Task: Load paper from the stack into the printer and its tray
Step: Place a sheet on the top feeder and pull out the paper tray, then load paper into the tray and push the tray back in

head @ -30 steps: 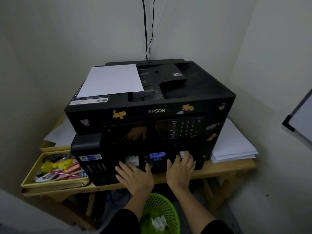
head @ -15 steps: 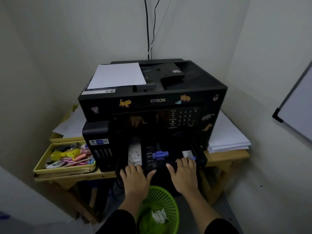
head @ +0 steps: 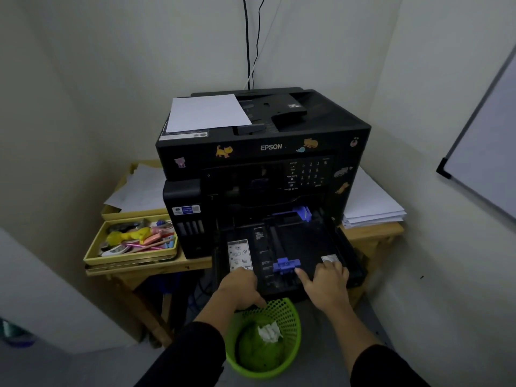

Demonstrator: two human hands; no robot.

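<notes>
A black Epson printer (head: 268, 148) stands on a wooden table. Its black paper tray (head: 304, 241) is pulled far out toward me and holds no paper; blue guides (head: 285, 265) show inside it. My left hand (head: 241, 286) grips the tray's front edge at the left. At the right, my right hand (head: 326, 282) grips the same front edge, fingers over the rim. A stack of white paper (head: 371, 203) lies on the table to the right of the printer. One white sheet (head: 206, 113) lies on the printer's top.
A green mesh waste basket (head: 265, 339) stands on the floor under my arms. Left of the printer sit a yellow tray of pens and small items (head: 131, 241) and loose sheets (head: 139, 191). Walls close in on both sides; a whiteboard (head: 485, 152) hangs at right.
Both hands have drawn the paper tray out of the printer toward me, from nearly shut to far out. My view has backed away from the printer.
</notes>
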